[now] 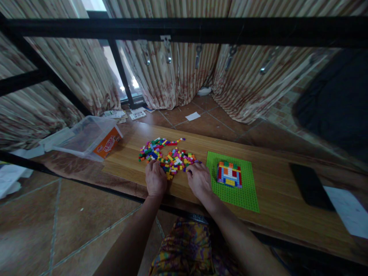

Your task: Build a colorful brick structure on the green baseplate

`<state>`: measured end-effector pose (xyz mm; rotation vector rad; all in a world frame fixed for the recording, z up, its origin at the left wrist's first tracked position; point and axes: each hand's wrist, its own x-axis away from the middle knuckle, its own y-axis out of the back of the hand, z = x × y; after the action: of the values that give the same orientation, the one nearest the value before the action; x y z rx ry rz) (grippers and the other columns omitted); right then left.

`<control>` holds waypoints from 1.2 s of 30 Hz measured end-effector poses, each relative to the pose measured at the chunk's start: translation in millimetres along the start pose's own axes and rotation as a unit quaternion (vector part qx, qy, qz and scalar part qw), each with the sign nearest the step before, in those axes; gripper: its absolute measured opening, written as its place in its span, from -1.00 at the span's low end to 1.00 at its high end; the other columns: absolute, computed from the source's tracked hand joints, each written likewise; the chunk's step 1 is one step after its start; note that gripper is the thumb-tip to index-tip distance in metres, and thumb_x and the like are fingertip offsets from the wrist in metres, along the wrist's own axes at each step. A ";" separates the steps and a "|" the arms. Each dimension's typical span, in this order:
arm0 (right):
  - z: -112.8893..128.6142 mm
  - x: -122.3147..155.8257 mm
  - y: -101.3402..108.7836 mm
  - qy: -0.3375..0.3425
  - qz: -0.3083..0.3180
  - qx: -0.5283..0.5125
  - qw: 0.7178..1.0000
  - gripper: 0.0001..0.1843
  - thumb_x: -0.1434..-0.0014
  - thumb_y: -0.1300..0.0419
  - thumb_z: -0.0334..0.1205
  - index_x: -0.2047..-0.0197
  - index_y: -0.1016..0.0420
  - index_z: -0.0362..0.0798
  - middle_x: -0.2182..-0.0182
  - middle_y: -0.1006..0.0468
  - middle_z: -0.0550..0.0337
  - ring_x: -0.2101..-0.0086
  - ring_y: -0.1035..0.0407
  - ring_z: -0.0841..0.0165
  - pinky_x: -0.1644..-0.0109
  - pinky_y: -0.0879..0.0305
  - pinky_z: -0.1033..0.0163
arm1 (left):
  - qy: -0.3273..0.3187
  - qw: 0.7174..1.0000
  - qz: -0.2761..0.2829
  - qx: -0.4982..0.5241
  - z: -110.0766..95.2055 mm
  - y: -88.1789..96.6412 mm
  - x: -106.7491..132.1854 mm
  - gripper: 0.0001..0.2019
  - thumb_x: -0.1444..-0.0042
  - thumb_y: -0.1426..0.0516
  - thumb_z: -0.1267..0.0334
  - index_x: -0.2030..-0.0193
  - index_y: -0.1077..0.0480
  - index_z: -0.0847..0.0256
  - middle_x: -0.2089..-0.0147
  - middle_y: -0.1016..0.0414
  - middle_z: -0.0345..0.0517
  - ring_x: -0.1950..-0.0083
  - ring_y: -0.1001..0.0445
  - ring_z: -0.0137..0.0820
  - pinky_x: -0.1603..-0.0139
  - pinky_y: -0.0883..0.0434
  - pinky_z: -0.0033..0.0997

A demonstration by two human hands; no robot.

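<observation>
A pile of small coloured bricks (168, 153) lies on the wooden table (276, 191). My left hand (155, 178) rests at the near edge of the pile, fingers curled down onto the bricks. My right hand (199, 178) is beside it on the right, its fingertips pinched among the bricks at the pile's right end. What either hand holds is hidden under the fingers. To the right lies a green baseplate (244, 191) with a small multicoloured brick build (229, 173) standing on it.
A clear plastic box (89, 138) with an orange label lies tipped at the table's left end. A black phone (310, 186) and a white sheet (349, 209) sit at the right. A black metal frame (184, 30) crosses overhead; curtains hang behind.
</observation>
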<state>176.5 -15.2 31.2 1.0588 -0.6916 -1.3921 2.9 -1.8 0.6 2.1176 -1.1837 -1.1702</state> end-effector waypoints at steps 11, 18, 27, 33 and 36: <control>2.8 -2.8 -2.0 0.038 -0.007 -0.034 0.999 -0.84 -0.21 -0.13 -0.35 0.28 -0.55 -0.01 0.26 -0.55 0.11 0.14 -0.28 0.20 0.00 -0.15 0.11 | 0.002 1.000 0.007 0.011 -2.4 2.5 -1.5 -0.71 -0.24 0.07 0.34 0.11 -0.46 0.27 0.01 -0.44 0.15 -0.08 -0.39 -0.17 -0.13 -0.36 -0.15; 3.3 1.2 -2.2 0.045 -0.029 -0.061 0.997 -0.71 -0.28 -0.03 -0.35 0.05 -0.53 -0.05 0.18 -0.52 0.05 0.10 -0.28 0.19 -0.04 -0.18 0.11 | 0.002 1.000 0.002 0.014 -1.3 2.3 -1.2 -0.72 -0.24 0.07 0.33 0.11 -0.45 0.26 0.00 -0.42 0.14 -0.09 -0.38 -0.18 -0.15 -0.35 -0.15; 5.5 13.7 4.1 0.021 -0.061 -0.123 0.990 -0.71 -0.30 0.03 -0.36 0.13 -0.52 -0.06 0.22 -0.48 0.04 0.14 -0.31 0.21 0.03 -0.26 0.15 | -0.002 1.000 0.007 0.003 -0.8 2.4 -1.7 -0.71 -0.23 0.07 0.34 0.10 -0.45 0.28 0.00 -0.43 0.15 -0.09 -0.38 -0.16 -0.14 -0.35 -0.14; 4.4 18.6 4.8 -0.002 -0.076 -0.182 0.980 -0.76 -0.31 0.03 -0.32 0.16 -0.47 -0.03 0.25 -0.54 0.10 0.19 -0.39 0.27 0.07 -0.27 0.22 | -0.003 1.000 0.008 0.009 -1.2 2.8 -1.9 -0.71 -0.23 0.08 0.33 0.12 -0.45 0.27 0.01 -0.43 0.15 -0.07 -0.38 -0.16 -0.15 -0.35 -0.12; 5.4 19.5 3.9 -0.044 -0.066 -0.220 0.972 -0.77 -0.30 0.02 -0.29 0.15 -0.46 0.00 0.32 -0.57 0.18 0.28 -0.45 0.33 0.15 -0.29 0.28 | -0.001 1.000 0.007 0.011 -1.6 3.0 -2.1 -0.72 -0.22 0.07 0.33 0.12 -0.45 0.26 0.02 -0.43 0.13 -0.08 -0.38 -0.16 -0.15 -0.35 -0.13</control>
<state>175.5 -35.6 33.2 0.7031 -0.3510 -1.6216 2.2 -1.6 4.5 2.1201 -1.2162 -1.1591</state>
